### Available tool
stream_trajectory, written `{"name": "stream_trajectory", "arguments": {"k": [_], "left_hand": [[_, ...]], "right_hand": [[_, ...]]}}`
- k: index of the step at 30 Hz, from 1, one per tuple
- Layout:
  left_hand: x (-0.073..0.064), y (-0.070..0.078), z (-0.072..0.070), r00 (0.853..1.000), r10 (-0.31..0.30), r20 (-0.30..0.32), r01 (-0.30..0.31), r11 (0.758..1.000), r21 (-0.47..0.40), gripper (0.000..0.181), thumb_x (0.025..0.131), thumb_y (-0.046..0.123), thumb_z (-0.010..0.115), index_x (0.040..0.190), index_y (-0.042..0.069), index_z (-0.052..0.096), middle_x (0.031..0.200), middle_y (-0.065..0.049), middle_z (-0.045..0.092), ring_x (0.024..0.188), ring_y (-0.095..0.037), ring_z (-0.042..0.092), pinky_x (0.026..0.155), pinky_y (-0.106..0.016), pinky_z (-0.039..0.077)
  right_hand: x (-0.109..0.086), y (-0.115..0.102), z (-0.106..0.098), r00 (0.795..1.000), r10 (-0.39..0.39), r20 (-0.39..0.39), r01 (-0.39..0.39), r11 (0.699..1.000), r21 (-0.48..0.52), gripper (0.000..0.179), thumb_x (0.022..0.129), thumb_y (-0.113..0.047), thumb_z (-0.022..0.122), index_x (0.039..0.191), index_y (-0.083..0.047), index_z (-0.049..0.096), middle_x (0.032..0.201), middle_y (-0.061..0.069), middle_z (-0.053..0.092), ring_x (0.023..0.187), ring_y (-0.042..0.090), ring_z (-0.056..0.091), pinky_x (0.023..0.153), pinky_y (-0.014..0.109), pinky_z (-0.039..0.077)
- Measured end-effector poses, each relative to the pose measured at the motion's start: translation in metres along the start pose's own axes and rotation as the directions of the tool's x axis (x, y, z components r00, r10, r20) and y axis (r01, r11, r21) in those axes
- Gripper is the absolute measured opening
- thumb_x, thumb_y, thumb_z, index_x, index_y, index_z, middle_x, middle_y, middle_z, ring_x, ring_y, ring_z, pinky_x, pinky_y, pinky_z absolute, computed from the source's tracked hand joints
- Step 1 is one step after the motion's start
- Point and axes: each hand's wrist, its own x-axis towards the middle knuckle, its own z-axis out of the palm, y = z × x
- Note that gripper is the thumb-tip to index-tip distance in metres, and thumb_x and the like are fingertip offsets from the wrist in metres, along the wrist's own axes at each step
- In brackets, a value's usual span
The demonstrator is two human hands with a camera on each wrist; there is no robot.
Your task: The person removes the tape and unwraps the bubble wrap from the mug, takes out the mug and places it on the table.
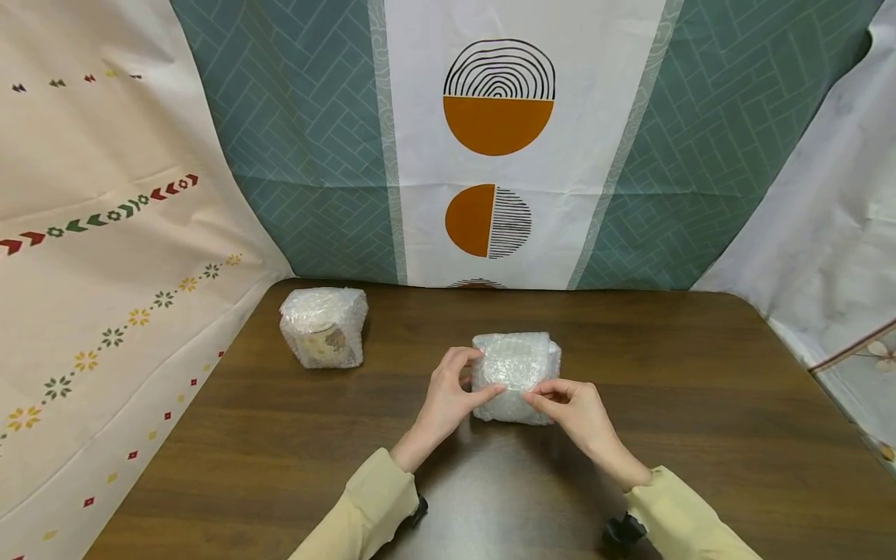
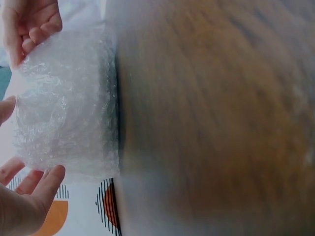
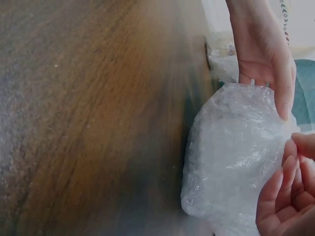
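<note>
Gripping the parcel (image 1: 516, 362), at my 12 o'clock on the table (image 1: 700, 435), by its 9 o'clock side with my left hand (image 1: 446, 393), my right hand (image 1: 579, 410) pinching its wrap (image 1: 514, 412) at 5, I should press lightly.

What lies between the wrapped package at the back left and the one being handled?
In the head view, bare brown tabletop, then the left hand, its fingers at the left side of the handled package.

Left fingers (image 1: 458, 358) curved wide — right fingers (image 1: 563, 386) pinching.
</note>
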Motion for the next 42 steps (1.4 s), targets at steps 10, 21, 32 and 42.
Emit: {"name": "stream_trajectory", "arguments": {"k": [10,21,32,42], "left_hand": [[0.000,0.002,-0.002,1.000,-0.012,0.008,0.012,1.000,-0.021,0.047,0.073,0.023,0.077,0.110,0.003,0.055,0.109,-0.004,0.049,0.100,-0.018,0.048,0.078,-0.035,0.048],[0.001,0.005,-0.001,1.000,-0.016,0.002,0.016,1.000,-0.005,0.047,0.071,0.021,0.078,0.108,0.002,0.056,0.108,-0.003,0.050,0.099,-0.018,0.049,0.076,-0.034,0.048],[0.001,0.005,-0.001,0.999,-0.035,0.005,0.035,0.999,0.002,0.047,0.071,0.023,0.079,0.106,0.002,0.055,0.106,-0.005,0.050,0.099,-0.018,0.049,0.075,-0.032,0.048],[0.001,0.006,-0.001,1.000,-0.014,-0.001,0.014,1.000,0.012,0.047,0.070,0.022,0.079,0.105,0.001,0.055,0.105,-0.005,0.050,0.097,-0.018,0.049,0.074,-0.033,0.049]], "right_hand": [[-0.005,0.005,0.002,0.997,-0.075,-0.015,0.076,0.997,0.026,0.011,0.078,-0.016,0.072,0.083,-0.006,0.071,0.064,0.003,0.060,0.051,0.017,0.054,0.050,0.027,0.048],[-0.011,-0.022,0.005,1.000,-0.022,-0.012,0.022,1.000,-0.015,0.006,0.077,-0.004,0.071,0.081,0.000,0.069,0.066,0.011,0.061,0.052,0.022,0.056,0.050,0.028,0.049],[-0.005,0.004,0.002,0.993,-0.096,0.075,0.101,0.992,-0.069,0.009,0.081,-0.017,0.069,0.079,-0.009,0.067,0.065,-0.005,0.054,0.058,0.010,0.047,0.052,0.024,0.041],[-0.003,0.007,-0.003,0.992,-0.028,0.126,0.027,1.000,0.006,0.013,0.080,-0.018,0.070,0.082,-0.006,0.069,0.069,0.000,0.059,0.062,0.014,0.054,0.056,0.025,0.045]]}}
